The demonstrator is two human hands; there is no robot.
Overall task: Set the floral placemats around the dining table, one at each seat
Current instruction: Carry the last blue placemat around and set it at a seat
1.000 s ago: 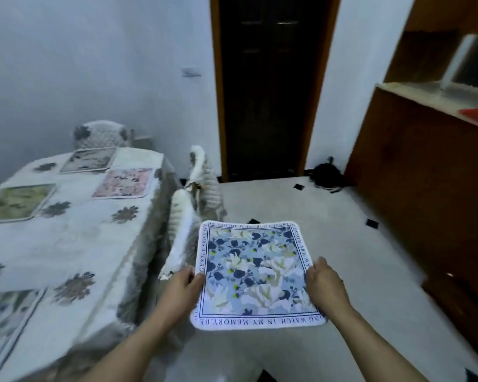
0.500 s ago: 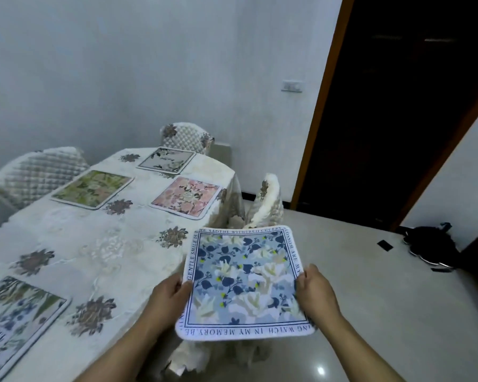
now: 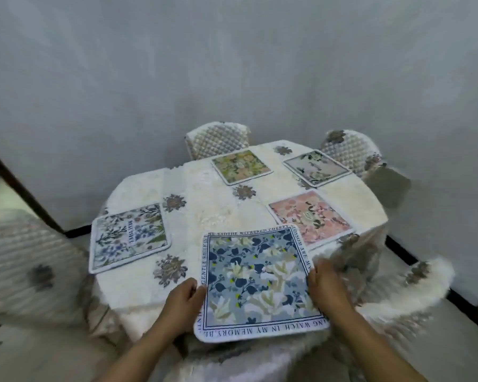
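I hold a blue floral placemat (image 3: 255,282) with a lettered border flat over the near edge of the dining table (image 3: 204,213). My left hand (image 3: 184,301) grips its left edge and my right hand (image 3: 324,288) grips its right edge. Several other mats lie on the cream tablecloth: a white and blue one (image 3: 129,238) at the left, a pink one (image 3: 311,217) at the right, a green one (image 3: 242,166) and a grey one (image 3: 316,168) at the far side. The held mat's far right corner overlaps the pink mat in view.
Quilted chairs stand around the table: one at far centre (image 3: 218,140), one at far right (image 3: 351,147), one at near left (image 3: 31,263), one at near right (image 3: 414,282). A grey wall rises behind the table. A dark door frame (image 3: 17,188) runs at the left.
My view has swung left from the doorway to face the table. Both hands carried the blue mat from beside the table to over its near edge.
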